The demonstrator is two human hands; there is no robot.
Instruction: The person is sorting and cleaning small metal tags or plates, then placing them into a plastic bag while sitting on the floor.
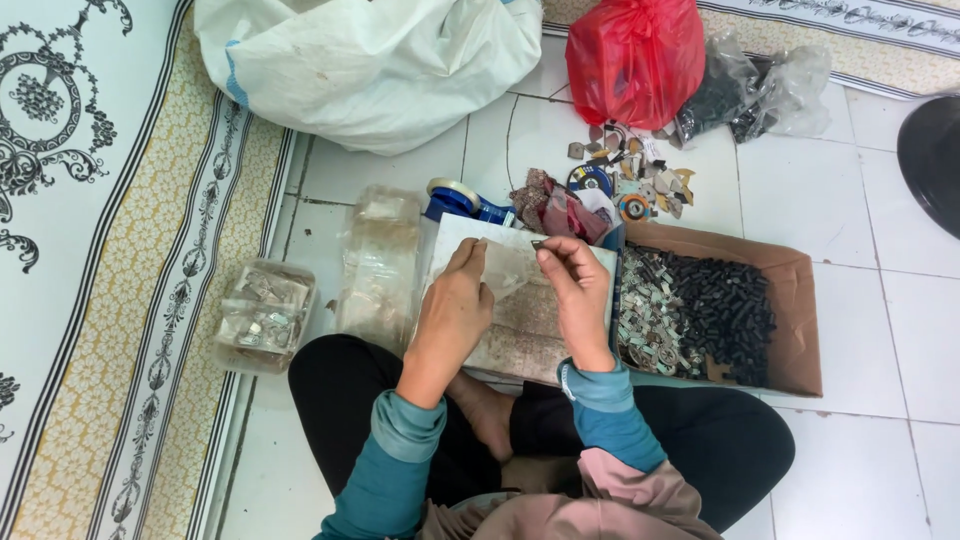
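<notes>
While the left hand (455, 300) pinches a clear plastic bag (508, 270), the right hand's (575, 290) grip pinches a small dark piece (538, 243) just above it.

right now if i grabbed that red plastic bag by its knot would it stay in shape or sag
The red plastic bag would probably sag: its thin film is wrinkled and bulges around its contents. It looks full, so likely fairly heavy for its size, though its contents are hidden. Pushed, it would likely slump rather than roll, and might nudge the clear bags touching it.
</notes>
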